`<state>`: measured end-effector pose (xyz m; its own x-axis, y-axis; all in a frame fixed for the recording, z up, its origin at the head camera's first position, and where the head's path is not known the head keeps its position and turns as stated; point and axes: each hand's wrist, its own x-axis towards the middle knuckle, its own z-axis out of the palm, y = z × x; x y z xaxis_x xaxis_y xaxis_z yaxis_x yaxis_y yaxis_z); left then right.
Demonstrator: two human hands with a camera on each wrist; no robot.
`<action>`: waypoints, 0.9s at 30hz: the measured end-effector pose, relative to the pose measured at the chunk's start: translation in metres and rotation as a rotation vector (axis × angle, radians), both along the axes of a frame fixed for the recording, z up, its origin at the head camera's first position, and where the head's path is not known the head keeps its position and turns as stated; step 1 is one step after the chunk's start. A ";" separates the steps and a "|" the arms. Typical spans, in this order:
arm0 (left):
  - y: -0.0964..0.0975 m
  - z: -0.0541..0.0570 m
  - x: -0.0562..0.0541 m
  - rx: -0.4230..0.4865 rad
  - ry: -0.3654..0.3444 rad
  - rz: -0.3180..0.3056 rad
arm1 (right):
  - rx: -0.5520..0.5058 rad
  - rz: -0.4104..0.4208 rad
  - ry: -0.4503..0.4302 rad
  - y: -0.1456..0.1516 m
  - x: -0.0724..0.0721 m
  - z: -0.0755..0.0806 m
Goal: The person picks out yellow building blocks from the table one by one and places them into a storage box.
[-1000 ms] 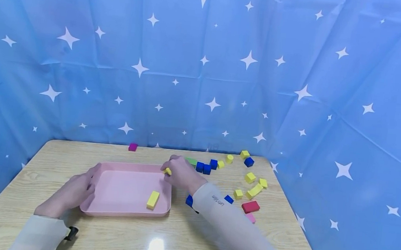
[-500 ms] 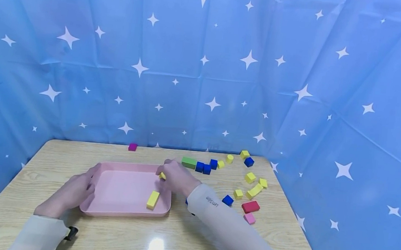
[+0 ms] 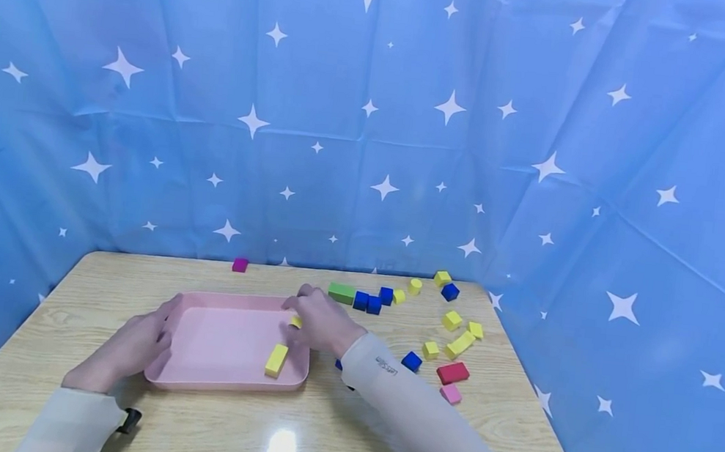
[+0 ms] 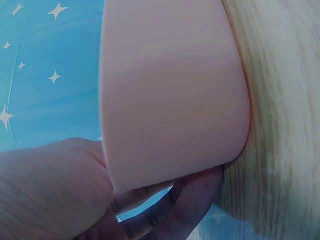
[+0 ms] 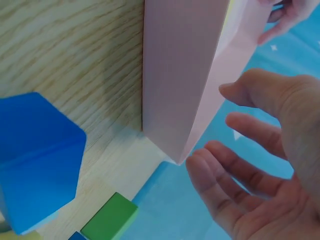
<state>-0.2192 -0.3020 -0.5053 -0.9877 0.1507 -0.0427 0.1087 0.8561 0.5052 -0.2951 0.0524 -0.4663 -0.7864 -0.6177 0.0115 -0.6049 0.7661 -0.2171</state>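
Since the earlier frame, the right hand and a yellow block have shifted left and lower, into the tray's right end. Nearest, a yellow bar lies inside, long axis running away, far end slightly rightward. The left hand grips the left wall. The right grip stands well parted, holding nothing; its block's direction is hidden. Beyond, a green block lies crosswise on the bench.

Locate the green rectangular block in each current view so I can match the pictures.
Head: green rectangular block below centre, just left of a blue cube.
Left wrist: not in it.
Right wrist: green rectangular block near the bottom edge, left of centre.
Shared landmark: the pink tray, visible in all three views.
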 end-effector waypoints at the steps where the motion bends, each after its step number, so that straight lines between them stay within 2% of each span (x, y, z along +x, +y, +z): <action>1: 0.001 0.001 0.000 0.000 -0.004 0.005 | 0.000 0.000 0.009 0.001 0.001 0.000; 8: 0.003 0.004 0.000 0.010 -0.040 0.025 | -0.009 -0.008 0.059 0.011 0.001 0.002; 15: 0.002 0.002 0.000 0.009 -0.016 0.023 | -0.029 -0.087 0.018 0.026 0.000 0.005; 19: 0.002 0.001 -0.001 0.011 -0.008 0.019 | -0.020 -0.124 0.025 0.038 0.000 0.005; 27: 0.001 0.000 -0.001 0.016 -0.001 0.017 | -0.027 -0.136 0.022 0.071 -0.001 0.000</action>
